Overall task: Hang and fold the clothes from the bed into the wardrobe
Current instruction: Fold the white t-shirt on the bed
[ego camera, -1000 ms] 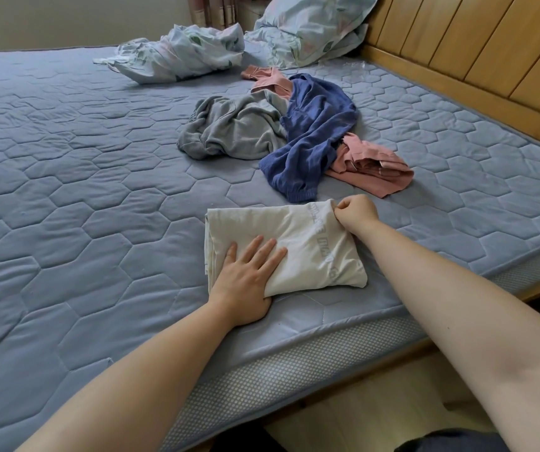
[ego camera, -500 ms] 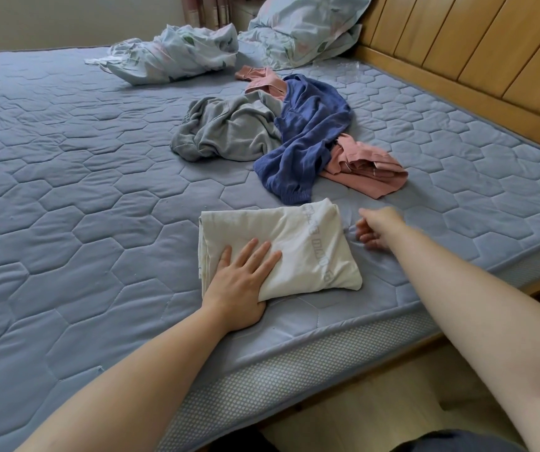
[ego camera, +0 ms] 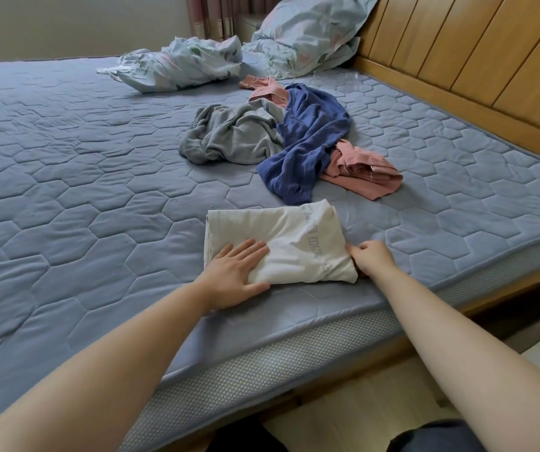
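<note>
A folded cream garment (ego camera: 294, 236) with pale lettering lies near the front edge of the blue quilted bed (ego camera: 82, 177). My left hand (ego camera: 234, 270) lies flat on its near left corner, fingers straight. My right hand (ego camera: 368, 257) is at the garment's near right edge, fingers curled and tucked against or under the cloth. Behind it lie a crumpled grey garment (ego camera: 232, 138), a dark blue garment (ego camera: 308, 141) and a pink garment (ego camera: 363, 172). Another pink piece (ego camera: 262, 86) pokes out behind the blue one.
A crumpled floral sheet (ego camera: 180, 65) and a floral pillow (ego camera: 311, 31) sit at the head of the bed, against the wooden headboard (ego camera: 474, 57). The mattress edge (ego camera: 262, 363) runs just below my hands, with pale floor beneath.
My right hand let go of the garment's far right corner, drew back along the right side and now sits at the near right edge. The left hand stayed flat on the cloth.
</note>
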A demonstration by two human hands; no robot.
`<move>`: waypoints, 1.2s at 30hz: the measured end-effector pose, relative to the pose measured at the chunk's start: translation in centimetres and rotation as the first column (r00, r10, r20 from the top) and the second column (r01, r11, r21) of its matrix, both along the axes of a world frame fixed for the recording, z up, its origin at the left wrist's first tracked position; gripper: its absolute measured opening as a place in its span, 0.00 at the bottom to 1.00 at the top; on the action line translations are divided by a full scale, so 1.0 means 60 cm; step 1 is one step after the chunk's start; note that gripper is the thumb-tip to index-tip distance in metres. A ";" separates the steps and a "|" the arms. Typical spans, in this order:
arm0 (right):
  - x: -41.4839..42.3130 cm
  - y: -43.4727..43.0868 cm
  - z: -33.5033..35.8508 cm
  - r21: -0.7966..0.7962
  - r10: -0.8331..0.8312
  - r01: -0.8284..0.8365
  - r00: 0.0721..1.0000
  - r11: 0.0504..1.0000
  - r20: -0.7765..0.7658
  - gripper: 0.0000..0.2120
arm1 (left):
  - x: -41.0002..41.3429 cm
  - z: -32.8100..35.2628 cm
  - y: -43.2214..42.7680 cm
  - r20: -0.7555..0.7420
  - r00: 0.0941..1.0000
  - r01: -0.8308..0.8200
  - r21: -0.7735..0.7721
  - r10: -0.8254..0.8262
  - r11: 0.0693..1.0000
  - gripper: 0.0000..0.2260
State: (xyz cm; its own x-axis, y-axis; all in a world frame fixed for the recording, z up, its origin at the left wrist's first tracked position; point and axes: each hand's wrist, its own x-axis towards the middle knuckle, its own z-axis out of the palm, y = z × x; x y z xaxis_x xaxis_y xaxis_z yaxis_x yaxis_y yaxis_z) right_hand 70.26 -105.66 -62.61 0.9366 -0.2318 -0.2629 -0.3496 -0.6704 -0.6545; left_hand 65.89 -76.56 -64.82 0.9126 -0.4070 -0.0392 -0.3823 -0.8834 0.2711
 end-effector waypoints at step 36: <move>0.120 -0.029 0.054 0.430 -0.457 0.404 0.889 0.807 0.022 0.09 | -0.017 -0.015 -0.001 -0.835 0.548 -0.836 -0.545 -0.044 -0.065 0.16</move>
State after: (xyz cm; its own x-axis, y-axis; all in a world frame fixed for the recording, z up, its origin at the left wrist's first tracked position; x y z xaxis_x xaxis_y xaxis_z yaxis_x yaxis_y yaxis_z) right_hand 77.47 -107.38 -59.38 0.7955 -0.5166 -0.3168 -0.4419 -0.1367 -0.8866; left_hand 64.85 -76.64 -65.73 0.8416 -0.0525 -0.5375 0.5205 0.3447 0.7812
